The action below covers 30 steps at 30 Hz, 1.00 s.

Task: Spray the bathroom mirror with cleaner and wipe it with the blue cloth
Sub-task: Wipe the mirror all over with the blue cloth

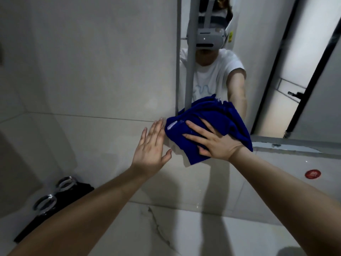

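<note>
We press a crumpled, soft blue cloth (206,124) flat against the lower left corner of the glossy mirror (258,61), our right hand (214,143) on top, fingers (195,126) spread open. Our left hand (151,146) rests open-palmed on the smooth tiled wall (92,71) just beside the cloth.

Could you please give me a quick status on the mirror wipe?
Right hand flat on blue cloth, at mirror's lower left corner. Left hand open on wall tile. No spray bottle visible.
</note>
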Motion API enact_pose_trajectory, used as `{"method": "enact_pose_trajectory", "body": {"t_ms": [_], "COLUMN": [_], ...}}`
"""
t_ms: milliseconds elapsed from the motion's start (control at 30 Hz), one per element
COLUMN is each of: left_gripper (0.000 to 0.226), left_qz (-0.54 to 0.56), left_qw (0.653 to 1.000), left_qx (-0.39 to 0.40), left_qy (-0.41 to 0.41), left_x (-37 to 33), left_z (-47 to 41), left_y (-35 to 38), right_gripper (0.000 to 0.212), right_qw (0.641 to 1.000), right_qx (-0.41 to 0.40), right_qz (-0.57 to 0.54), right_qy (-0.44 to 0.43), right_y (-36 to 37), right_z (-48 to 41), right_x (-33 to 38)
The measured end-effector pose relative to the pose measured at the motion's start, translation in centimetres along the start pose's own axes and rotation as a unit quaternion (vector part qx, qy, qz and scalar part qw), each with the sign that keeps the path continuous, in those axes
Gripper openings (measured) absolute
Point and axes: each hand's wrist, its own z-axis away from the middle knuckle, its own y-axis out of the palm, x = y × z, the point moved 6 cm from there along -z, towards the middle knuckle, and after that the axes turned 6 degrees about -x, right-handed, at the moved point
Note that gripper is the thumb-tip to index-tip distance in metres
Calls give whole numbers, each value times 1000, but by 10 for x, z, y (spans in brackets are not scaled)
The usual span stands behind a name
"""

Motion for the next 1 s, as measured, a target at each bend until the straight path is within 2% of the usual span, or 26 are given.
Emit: {"method": "enact_pose_trajectory", "body": {"t_ms": [267, 500, 867, 1000], "left_gripper": [82, 90, 86, 85], "left_qz": [-43, -24, 5, 14], "left_qw": [999, 999, 999, 999], "left_qx": [19, 25, 46, 41], "left_qy": [14, -3, -17, -7], "left_x": [-56, -144, -306, -345], "left_z": [-25, -49, -61, -67], "left_y": [-16, 2, 37, 46], "right_gripper": [58, 57, 59, 58], "right_qw": [999, 999, 994, 995], "right_qx": [4, 12, 78, 53], "right_qz": [20, 18, 3, 8], "right_qy": [-43, -49, -83, -82], "right_y": [-22, -44, -67, -77], "right_z": [45, 110, 273, 301], "right_x": [-33, -77, -167, -183]}}
